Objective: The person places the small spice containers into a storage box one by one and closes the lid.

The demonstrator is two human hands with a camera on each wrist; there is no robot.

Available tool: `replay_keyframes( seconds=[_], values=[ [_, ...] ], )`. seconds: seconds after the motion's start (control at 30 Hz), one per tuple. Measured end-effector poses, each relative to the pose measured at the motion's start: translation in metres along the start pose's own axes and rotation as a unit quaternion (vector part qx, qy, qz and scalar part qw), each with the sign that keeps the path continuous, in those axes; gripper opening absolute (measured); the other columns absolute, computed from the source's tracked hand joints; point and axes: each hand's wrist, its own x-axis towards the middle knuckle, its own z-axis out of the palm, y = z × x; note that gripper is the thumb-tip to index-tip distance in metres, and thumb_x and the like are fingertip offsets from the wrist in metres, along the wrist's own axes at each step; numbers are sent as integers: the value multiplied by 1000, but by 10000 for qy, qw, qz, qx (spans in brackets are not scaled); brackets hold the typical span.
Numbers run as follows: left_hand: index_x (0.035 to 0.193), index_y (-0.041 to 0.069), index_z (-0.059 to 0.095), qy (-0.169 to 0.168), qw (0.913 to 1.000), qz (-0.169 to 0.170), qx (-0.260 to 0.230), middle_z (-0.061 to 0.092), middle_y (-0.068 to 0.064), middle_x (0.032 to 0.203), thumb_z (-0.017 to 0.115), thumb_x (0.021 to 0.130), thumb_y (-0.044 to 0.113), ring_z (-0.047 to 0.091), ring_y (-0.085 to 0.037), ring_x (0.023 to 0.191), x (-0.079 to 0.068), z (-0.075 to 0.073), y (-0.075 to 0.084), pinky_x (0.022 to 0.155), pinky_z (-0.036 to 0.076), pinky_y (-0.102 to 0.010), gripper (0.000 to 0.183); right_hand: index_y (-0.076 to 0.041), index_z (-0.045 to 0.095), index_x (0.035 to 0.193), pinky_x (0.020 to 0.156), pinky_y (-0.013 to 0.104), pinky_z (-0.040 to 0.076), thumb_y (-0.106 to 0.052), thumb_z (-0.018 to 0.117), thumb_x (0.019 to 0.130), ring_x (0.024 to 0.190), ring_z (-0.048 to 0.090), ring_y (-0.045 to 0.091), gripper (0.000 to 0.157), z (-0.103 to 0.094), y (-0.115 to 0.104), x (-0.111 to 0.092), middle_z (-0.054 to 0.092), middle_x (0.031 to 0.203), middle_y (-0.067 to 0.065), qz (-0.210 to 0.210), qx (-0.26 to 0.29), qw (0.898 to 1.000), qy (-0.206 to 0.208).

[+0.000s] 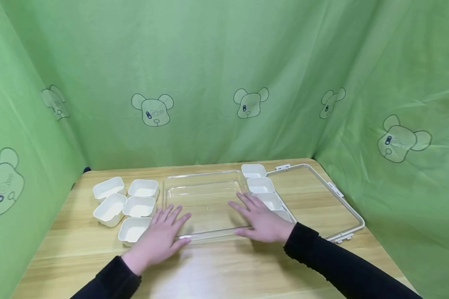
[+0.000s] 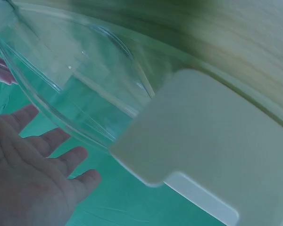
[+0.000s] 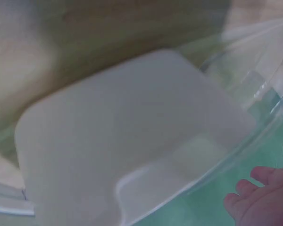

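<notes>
A clear rectangular plastic tray (image 1: 205, 216) lies on the wooden table between both hands. My left hand (image 1: 161, 236) is over its front left corner, fingers spread; in the left wrist view the palm (image 2: 23, 174) shows beside the tray's rim and holds nothing. Over the front right corner, my right hand (image 1: 262, 218) also has its fingers spread and grips nothing. Whether either hand touches the rim, I cannot tell. A small white container (image 1: 134, 228) stands beside the left hand. Another white container (image 1: 267, 201) is partly covered by the right hand, and its wall (image 3: 122, 117) fills the right wrist view.
Several white containers (image 1: 140, 205) stand left of the tray, and several more (image 1: 260, 185) line its right side. A white rectangular frame with clips (image 1: 353, 214) lies at the right of the table (image 1: 217, 270). Green curtains (image 1: 202, 141) with bear prints enclose the back and sides.
</notes>
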Motion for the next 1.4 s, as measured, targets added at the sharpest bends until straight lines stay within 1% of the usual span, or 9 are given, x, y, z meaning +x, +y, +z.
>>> replay_keyframes(
  seconds=[0.2,0.4,0.53,0.7,0.9,1.0,1.13,1.3,1.4],
  values=[
    [141,18,35,-81,9999,76,37,32,-14,145,43,94,49,24,-37,133,-2,2,8,109,9,-56,57,-27,8,148,110,53,13,-55,47,90,137,4,36,75,11,-8,0,4,153,14,-115,20,9999,-22],
    [139,17,37,-136,9994,255,189,39,-14,141,34,98,42,32,-34,129,-5,6,11,108,18,-55,48,-26,11,147,109,55,14,-54,46,91,137,4,34,72,16,-15,-1,6,153,13,-106,-6,9999,-132],
    [137,16,39,-79,9993,333,161,43,-13,138,31,99,42,37,-32,126,-5,10,11,106,22,-55,47,-26,11,147,108,54,18,-54,45,91,137,12,33,71,20,-15,-2,15,152,14,-97,-140,9998,-134],
    [136,15,41,15,9993,386,15,46,-13,136,34,99,39,40,-30,124,-5,15,10,106,24,-54,45,-25,14,147,106,55,23,-50,48,91,133,23,33,71,24,-16,-1,28,146,17,-147,-110,9998,28],
    [134,17,42,61,9987,481,157,48,-11,133,49,94,25,42,-27,121,-5,17,7,105,27,-53,42,-26,17,147,105,51,26,-46,52,90,129,30,29,69,24,-19,-1,35,141,16,-128,59,9999,24],
    [130,19,46,29,9983,554,200,51,-8,129,54,90,18,44,-25,119,-5,17,5,104,28,-53,41,-25,23,145,104,47,30,-42,52,91,124,35,24,63,25,-21,-2,43,134,11,-99,139,9998,87],
    [126,20,50,-14,9976,673,134,56,-5,122,57,87,15,49,-22,114,-5,16,4,102,30,-53,40,-21,38,135,96,39,39,-34,52,93,110,44,15,46,28,-21,-2,51,116,0,-120,179,9993,293],
    [127,21,50,3,9969,740,258,61,1,108,60,85,15,55,-15,99,-5,17,1,90,42,-42,43,-19,52,113,88,35,43,-28,52,94,97,47,10,21,29,-21,-2,51,99,-8,-52,390,9982,444],
    [128,21,49,-3,9968,727,320,62,3,102,61,85,16,56,-13,93,-5,18,-1,81,44,-37,45,-20,55,103,85,34,44,-27,53,93,93,48,9,12,29,-23,-2,50,93,-11,-70,424,9978,506]
  ],
)
